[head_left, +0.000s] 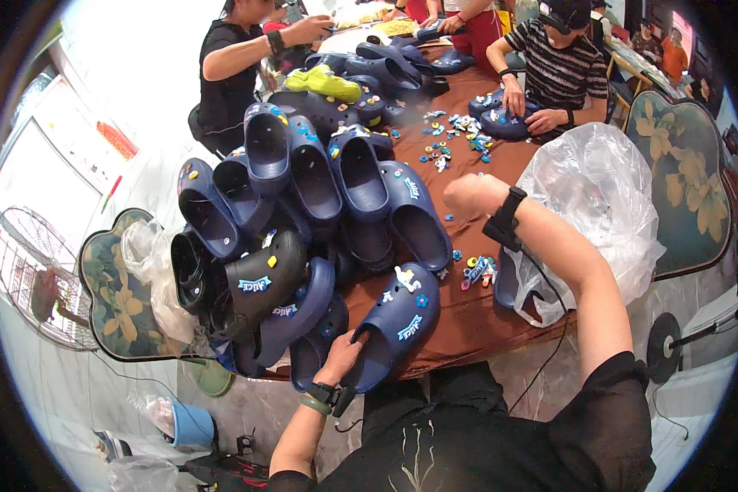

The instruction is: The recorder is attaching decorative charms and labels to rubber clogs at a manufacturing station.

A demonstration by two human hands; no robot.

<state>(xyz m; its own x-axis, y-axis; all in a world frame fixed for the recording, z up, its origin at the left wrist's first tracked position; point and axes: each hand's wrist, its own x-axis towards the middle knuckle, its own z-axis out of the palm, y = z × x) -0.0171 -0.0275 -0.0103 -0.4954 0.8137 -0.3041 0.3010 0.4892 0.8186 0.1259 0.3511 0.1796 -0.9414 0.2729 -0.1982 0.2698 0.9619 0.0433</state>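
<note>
My left hand [342, 358] is closed on a navy clog [394, 324], its fingers inside the foot opening. White and blue charms sit on the toe of that clog, which points away from me at the near edge of the table. My right hand [471, 197] is over the table's middle, apart from the clog, and its fingers are blurred. Small loose charms [477, 271] lie below it on the brown cloth. Left of the held clog rises a pile of clogs, mostly navy, with a black clog [268, 271] near its front.
A clear plastic bag [586, 213] partly covers another navy clog [507, 279] on the right. More charms [467, 131] are scattered farther back. Across the table, a co-worker's hands [526, 115] work on a navy clog. A yellow-green clog [324, 83] lies among the far ones.
</note>
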